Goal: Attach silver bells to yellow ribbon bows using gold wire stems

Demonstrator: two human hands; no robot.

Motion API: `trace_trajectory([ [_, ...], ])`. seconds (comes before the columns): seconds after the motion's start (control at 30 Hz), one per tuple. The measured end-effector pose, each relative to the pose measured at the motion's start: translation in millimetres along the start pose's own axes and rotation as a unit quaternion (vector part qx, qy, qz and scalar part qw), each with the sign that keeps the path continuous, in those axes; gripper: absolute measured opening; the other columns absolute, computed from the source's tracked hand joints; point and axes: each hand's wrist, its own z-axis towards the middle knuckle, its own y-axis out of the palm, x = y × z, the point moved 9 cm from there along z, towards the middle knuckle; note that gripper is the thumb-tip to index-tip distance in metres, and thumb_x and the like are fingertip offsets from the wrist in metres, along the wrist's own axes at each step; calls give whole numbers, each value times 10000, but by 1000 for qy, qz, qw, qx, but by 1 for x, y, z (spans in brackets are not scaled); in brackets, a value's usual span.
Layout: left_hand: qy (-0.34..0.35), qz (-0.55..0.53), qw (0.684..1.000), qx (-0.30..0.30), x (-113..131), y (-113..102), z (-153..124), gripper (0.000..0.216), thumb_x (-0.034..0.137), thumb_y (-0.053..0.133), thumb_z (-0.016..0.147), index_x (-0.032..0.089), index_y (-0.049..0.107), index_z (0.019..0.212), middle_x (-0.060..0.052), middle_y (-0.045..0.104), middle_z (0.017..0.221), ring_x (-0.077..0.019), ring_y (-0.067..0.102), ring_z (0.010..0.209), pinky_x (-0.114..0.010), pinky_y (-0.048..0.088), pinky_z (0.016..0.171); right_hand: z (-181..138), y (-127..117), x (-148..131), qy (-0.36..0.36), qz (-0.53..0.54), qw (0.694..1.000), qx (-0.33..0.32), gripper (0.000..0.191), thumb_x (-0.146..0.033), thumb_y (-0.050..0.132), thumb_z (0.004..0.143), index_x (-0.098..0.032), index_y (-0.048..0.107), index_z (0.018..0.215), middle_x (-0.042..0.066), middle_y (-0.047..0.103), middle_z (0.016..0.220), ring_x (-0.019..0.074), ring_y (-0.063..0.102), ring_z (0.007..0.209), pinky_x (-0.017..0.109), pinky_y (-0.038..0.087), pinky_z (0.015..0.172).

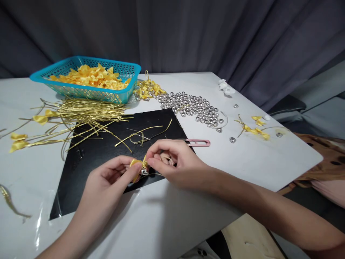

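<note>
My left hand (114,178) pinches a yellow ribbon bow (134,165) between thumb and fingers, low over the front of a black board (88,162). A silver bell-like bead (145,171) hangs just under the bow's middle. From the other side my right hand (172,158) is closed, its thumb and forefinger meeting at the bow's right side by the gold cord (145,164). A thin pale cord (167,159) loops out beside its curled fingers. Behind this hand lies a pink-handled cutter (199,142), partly hidden.
A blue basket (88,88) of yellow bows stands at the back left. Gold cords (88,111) spread before it, some onto the board. Silver beads (191,104) are heaped at the back middle. Finished-looking bow pieces (254,131) and white crumpled tissue (225,87) lie right.
</note>
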Motion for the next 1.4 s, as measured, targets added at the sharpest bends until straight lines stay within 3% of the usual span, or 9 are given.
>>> trace_trajectory([
  [0.13, 7, 11, 1000, 2, 2, 1, -1, 179, 398, 755, 642, 228, 700, 634, 20, 625, 586, -126, 558, 582, -167, 443, 549, 0, 5, 11, 82, 70, 994, -24, 9, -131, 586, 732, -123, 582, 730, -71, 429, 551, 20, 312, 447, 142, 236, 391],
  [0.47, 7, 8, 1000, 16, 3, 0, -3, 210, 413, 786, 586, 227, 710, 650, -7, 679, 648, -157, 583, 608, -200, 462, 552, 2, 6, 19, 123, 103, 987, -26, 48, -111, 626, 696, -113, 591, 663, -87, 404, 483, 13, 292, 425, 149, 224, 384],
  [0.7, 13, 0, 1000, -9, 0, 2, -3, 182, 400, 777, 625, 234, 711, 663, 17, 659, 648, -125, 552, 611, -162, 432, 554, -1, 5, 10, 72, 19, 997, -26, 70, -90, 564, 705, -140, 538, 664, -75, 392, 529, 30, 321, 464, 156, 259, 414],
  [1.03, -13, -41, 999, -32, -4, 5, -2, 209, 416, 768, 647, 217, 706, 666, 34, 629, 631, -96, 533, 616, -134, 419, 569, -1, 3, 10, 53, 21, 998, -13, 44, -128, 545, 711, -144, 539, 670, -63, 416, 543, 36, 350, 478, 157, 272, 423],
  [1.2, -21, -51, 998, -18, -5, 2, -2, 221, 392, 820, 577, 214, 720, 662, 33, 679, 671, -80, 556, 616, -110, 423, 557, 0, 2, 11, 52, 20, 998, -2, 40, -128, 551, 701, -142, 544, 664, -65, 412, 545, 31, 346, 475, 154, 263, 418],
  [1.4, -77, -90, 993, -1, -11, 2, -1, 248, 383, 843, 532, 204, 739, 668, 13, 717, 665, -82, 593, 615, -110, 457, 585, 1, -1, 7, 71, 9, 997, -38, 50, -117, 572, 739, -123, 574, 689, -74, 399, 510, 29, 329, 468, 154, 257, 415],
])
